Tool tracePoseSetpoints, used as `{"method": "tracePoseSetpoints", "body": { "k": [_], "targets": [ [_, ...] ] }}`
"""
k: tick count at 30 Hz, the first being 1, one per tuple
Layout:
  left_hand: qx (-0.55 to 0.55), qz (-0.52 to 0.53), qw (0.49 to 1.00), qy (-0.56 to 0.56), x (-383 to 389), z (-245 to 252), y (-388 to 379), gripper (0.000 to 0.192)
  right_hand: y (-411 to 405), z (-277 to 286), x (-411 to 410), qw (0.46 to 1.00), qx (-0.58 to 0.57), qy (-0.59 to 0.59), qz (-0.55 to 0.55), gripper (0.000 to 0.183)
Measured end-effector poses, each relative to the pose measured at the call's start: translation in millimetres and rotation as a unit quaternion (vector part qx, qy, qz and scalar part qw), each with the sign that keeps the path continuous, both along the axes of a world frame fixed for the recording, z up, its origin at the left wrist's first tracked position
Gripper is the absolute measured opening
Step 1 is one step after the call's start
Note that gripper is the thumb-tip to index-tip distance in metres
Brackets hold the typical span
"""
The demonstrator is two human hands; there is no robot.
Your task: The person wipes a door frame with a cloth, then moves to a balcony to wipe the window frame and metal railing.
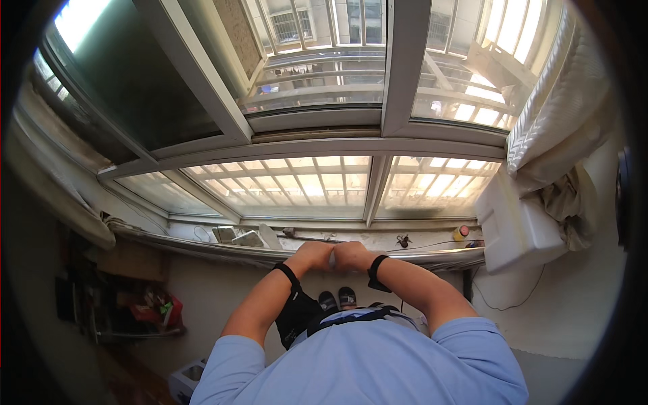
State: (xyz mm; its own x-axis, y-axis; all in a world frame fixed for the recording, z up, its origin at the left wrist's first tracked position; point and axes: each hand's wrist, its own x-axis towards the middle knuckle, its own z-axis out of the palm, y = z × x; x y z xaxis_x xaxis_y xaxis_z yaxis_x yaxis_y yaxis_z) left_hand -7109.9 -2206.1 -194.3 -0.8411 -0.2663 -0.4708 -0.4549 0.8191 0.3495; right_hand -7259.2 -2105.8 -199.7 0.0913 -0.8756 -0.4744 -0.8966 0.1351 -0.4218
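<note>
My left hand (317, 255) and my right hand (353, 255) meet knuckle to knuckle in front of me, just at the edge of the window sill (354, 238). Both have curled fingers. A small pale patch shows between them; whether it is something held cannot be told. Each wrist wears a black band. Behind the hands, on the sill, lie pale flat boxes (248, 238) to the left and a small dark spider-like object (403, 241) to the right. A small yellow jar with a pink-red lid (461, 233) stands farther right.
Sliding windows (314, 121) with bars outside rise beyond the sill. A white foam box (521, 223) stands at its right end, below a bunched curtain (562, 101). At lower left are a red plastic bag (172, 311) and a cardboard box (131, 260). A cable hangs at right.
</note>
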Motion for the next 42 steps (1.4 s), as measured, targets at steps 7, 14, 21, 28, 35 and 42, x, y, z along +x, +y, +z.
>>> {"method": "tracePoseSetpoints", "body": {
  "k": [7, 14, 21, 28, 35, 42],
  "targets": [
    [0.078, -0.040, 0.994, -0.069, -11, -15, -17, 0.054, -15, 1, -4, 0.994, 0.106, 0.004, 0.025, 0.046],
    [0.148, -0.012, 0.983, -0.105, -16, -4, -17, 0.059, -12, 17, -10, 0.990, 0.135, -0.036, 0.004, 0.048],
    [0.067, -0.025, 0.997, -0.037, -3, -13, -9, 0.065, -3, 0, -2, 0.997, 0.069, -0.006, 0.021, 0.046],
    [-0.150, 0.076, 0.981, 0.098, 12, -20, 38, 0.034, 39, -35, 18, 0.969, -0.230, 0.076, -0.057, 0.043],
    [-0.323, 0.069, 0.932, 0.148, 23, -48, 78, 0.063, 73, -28, 11, 0.937, -0.331, 0.110, 0.017, 0.056],
    [-0.122, 0.024, 0.984, 0.126, 16, 2, 59, 0.075, 88, 11, -22, 0.977, -0.203, 0.065, -0.018, 0.063]
  ]
}}
